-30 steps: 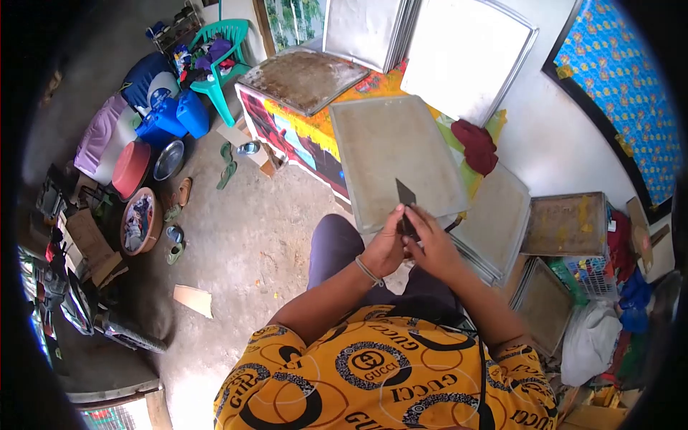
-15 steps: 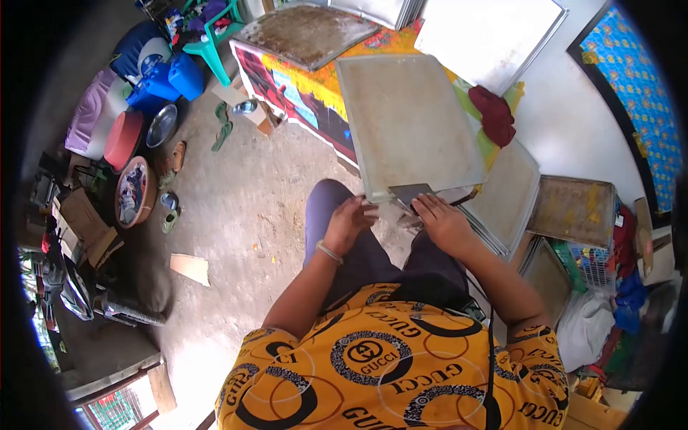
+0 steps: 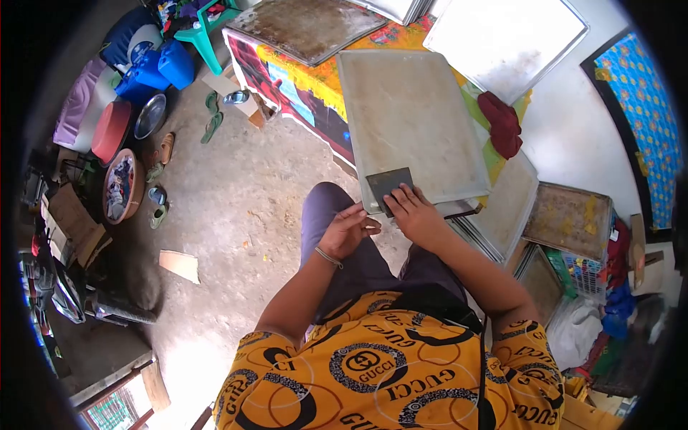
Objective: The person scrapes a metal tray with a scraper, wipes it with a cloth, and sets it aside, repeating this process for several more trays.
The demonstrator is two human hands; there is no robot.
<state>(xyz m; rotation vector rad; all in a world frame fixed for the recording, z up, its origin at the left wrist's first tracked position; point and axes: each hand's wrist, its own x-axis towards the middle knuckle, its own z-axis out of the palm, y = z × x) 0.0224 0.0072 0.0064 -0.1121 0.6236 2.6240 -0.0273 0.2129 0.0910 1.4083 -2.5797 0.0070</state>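
Observation:
A large flat metal tray (image 3: 416, 122), greyish and stained, slants from the covered table down toward my lap. My right hand (image 3: 416, 213) grips a dark, flat rectangular scraper plate (image 3: 389, 183), which lies against the tray's near left part. Its fingers rest over the plate's right side; the thumb is hidden. My left hand (image 3: 346, 231) is at the tray's near left corner, fingers bent and closed about the edge there.
Another stained tray (image 3: 308, 29) lies on the table's floral cover (image 3: 333, 75), and a whitish panel (image 3: 502, 43) leans on the wall. A dark red cloth (image 3: 500, 123) hangs beside the tray. More trays (image 3: 505, 204) stand at right. Slippers (image 3: 212, 118) and basins (image 3: 124, 188) are at left.
My right hand has moved left and up with the plate, which now lies over the tray's near left part. My left hand has shifted slightly, its fingers now at the corner.

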